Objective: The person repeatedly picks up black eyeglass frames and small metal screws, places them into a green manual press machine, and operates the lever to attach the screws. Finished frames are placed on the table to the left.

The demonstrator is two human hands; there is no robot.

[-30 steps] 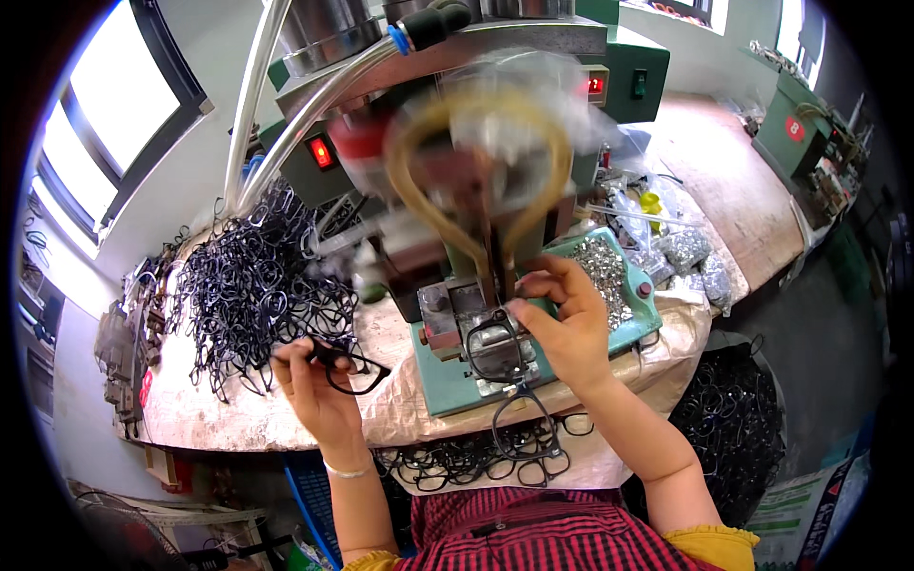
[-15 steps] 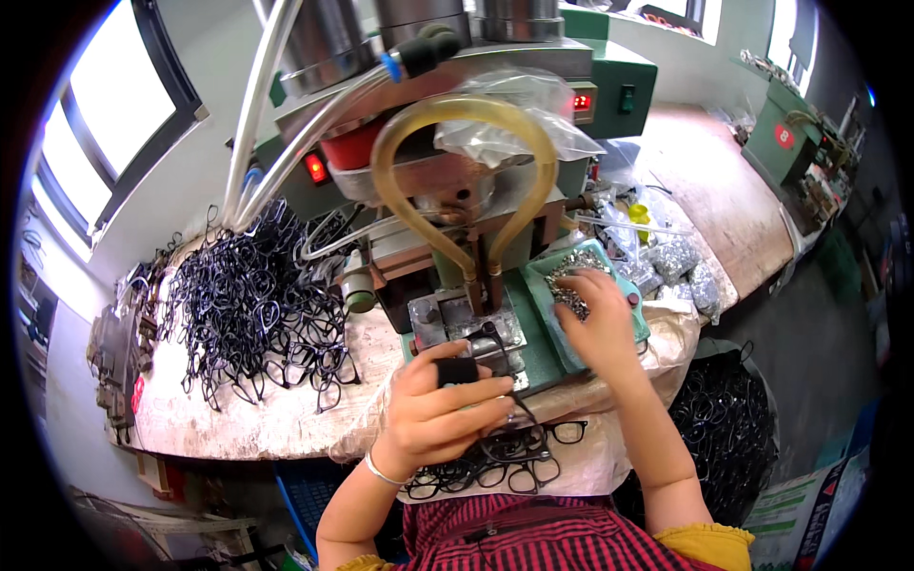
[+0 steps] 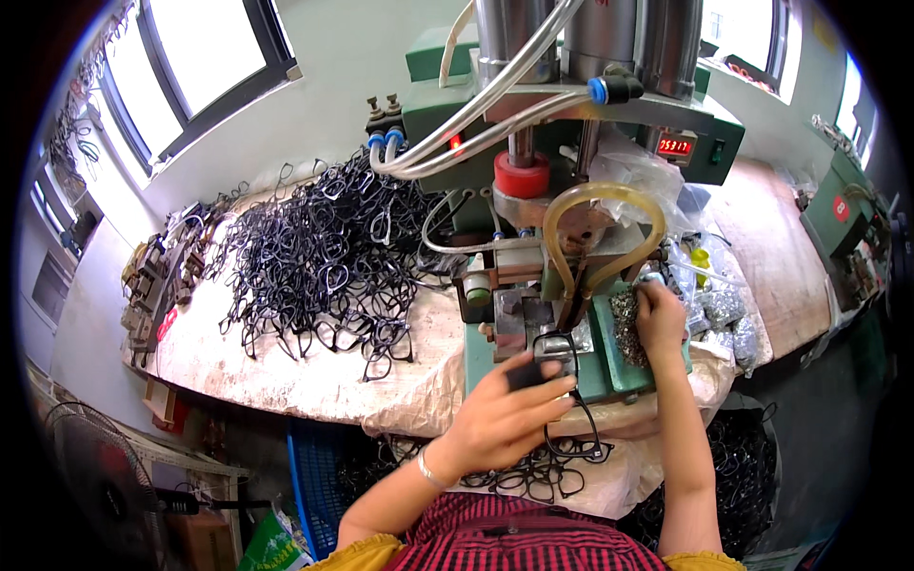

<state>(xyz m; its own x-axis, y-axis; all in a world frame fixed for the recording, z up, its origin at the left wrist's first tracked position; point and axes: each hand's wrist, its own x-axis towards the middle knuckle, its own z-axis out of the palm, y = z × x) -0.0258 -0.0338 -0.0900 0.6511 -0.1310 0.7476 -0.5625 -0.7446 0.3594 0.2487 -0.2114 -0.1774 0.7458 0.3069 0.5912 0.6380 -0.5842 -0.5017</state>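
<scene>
My left hand is closed on a black eyeglass frame, held at the front of the press, partly over its metal fixture. A dark band wraps one of its fingers. My right hand is at the right side of a green tray of small metal parts. Its fingers are curled together, and whatever they pinch is too small or hidden to make out. A looped yellowish tube hangs from the press just beyond the fixture.
A large heap of black eyeglass frames covers the bench on the left. More frames lie by my lap. Bagged metal parts sit right of the tray. A blue crate and a fan stand lower left.
The view has swung left, so the press appears farther right. My right hand's fingers, spread over the metal parts before, are now curled together at the tray's right side. My left hand keeps the frame.
</scene>
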